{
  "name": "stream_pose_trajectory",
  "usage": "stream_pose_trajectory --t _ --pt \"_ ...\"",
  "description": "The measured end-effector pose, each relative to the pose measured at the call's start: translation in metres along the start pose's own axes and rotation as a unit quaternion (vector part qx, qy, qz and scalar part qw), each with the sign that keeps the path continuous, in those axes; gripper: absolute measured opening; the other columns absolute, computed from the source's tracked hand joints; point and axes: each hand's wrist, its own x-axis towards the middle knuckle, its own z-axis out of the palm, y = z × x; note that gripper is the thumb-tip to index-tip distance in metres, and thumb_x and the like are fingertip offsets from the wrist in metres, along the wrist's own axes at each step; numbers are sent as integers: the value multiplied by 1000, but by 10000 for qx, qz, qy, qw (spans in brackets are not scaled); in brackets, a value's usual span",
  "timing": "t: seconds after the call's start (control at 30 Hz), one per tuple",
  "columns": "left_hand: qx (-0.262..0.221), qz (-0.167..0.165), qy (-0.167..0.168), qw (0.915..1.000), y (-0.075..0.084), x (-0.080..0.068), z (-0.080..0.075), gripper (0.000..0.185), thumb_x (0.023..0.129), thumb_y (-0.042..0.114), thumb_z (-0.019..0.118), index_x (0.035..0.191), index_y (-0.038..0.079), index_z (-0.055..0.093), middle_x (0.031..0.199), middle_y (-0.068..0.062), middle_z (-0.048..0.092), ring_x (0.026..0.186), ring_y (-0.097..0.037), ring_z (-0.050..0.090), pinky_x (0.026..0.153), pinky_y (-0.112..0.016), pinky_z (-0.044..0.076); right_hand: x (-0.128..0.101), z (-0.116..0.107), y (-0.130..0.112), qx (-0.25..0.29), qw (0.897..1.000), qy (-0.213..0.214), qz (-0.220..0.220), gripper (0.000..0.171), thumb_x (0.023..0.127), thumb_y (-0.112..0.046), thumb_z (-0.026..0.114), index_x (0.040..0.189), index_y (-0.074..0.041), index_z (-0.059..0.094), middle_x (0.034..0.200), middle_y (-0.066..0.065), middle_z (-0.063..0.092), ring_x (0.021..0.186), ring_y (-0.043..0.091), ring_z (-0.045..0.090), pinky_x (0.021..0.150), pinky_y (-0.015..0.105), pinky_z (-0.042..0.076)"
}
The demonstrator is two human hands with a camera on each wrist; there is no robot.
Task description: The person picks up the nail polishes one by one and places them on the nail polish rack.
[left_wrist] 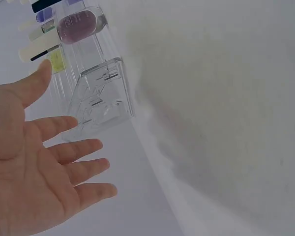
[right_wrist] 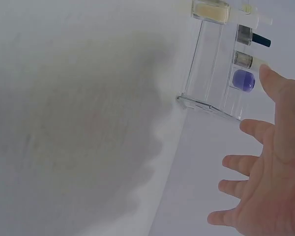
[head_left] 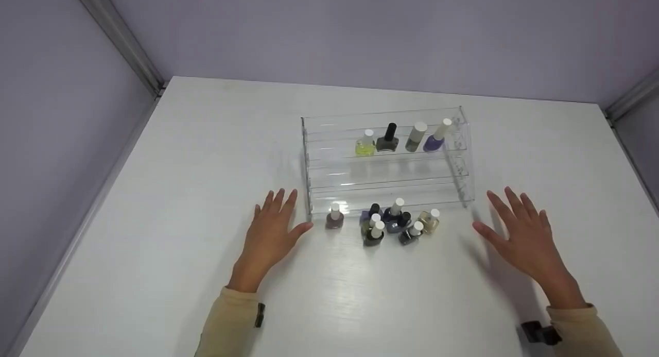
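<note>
A clear acrylic tiered rack (head_left: 329,146) stands on the white table, with several nail polish bottles (head_left: 399,138) in a row on an upper step. Several more bottles (head_left: 394,224) cluster on the table in front of it, and a mauve bottle (head_left: 334,218) stands apart at the left. My left hand (head_left: 271,229) hovers flat with fingers spread, just left of the rack's front corner, thumb near the mauve bottle. My right hand (head_left: 520,233) is spread the same way to the right of the rack. Both hold nothing. The wrist views show the open left palm (left_wrist: 34,162) and right palm (right_wrist: 265,187) beside the rack ends (left_wrist: 101,96) (right_wrist: 209,64).
The white table (head_left: 170,192) is bounded by lilac walls with metal corner strips (head_left: 121,37) at left and right. Cream sleeves (head_left: 229,326) cover both forearms, each with a small black wrist mount (head_left: 538,332).
</note>
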Motion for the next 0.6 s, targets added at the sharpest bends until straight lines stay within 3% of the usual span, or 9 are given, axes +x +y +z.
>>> stream_pose_trajectory --t 0.17,0.33,0.5,0.6 --pt "-970 -288 121 9948 0 1 -3 59 86 27 64 135 1 42 134 -20 44 127 -35 35 104 -48 28 -1 0 0 172 9998 -75 15 70 90 -45 52 145 -13 22 144 28 19 133 45 7 99 68 -1" --pt "-1901 -455 348 9801 1 5 -7 46 85 18 66 124 0 53 117 -18 59 111 -31 53 94 -42 43 -2 -1 -1 276 9996 -55 -24 71 89 -43 54 145 -11 23 141 30 23 132 46 11 98 69 2" --pt "-2880 -870 196 9535 -2 14 -9 36 85 14 65 117 -3 58 107 -16 64 99 -26 62 83 -35 50 -2 -2 -3 294 9995 -89 26 72 89 -44 55 145 -11 23 141 31 24 131 47 13 97 70 4" --pt "-3445 -1190 -21 9312 -4 19 -9 33 86 12 64 114 -3 60 104 -16 65 97 -24 62 81 -32 51 -2 -3 -4 296 9995 -133 67 73 89 -45 55 145 -11 23 140 31 25 130 48 15 97 70 6"
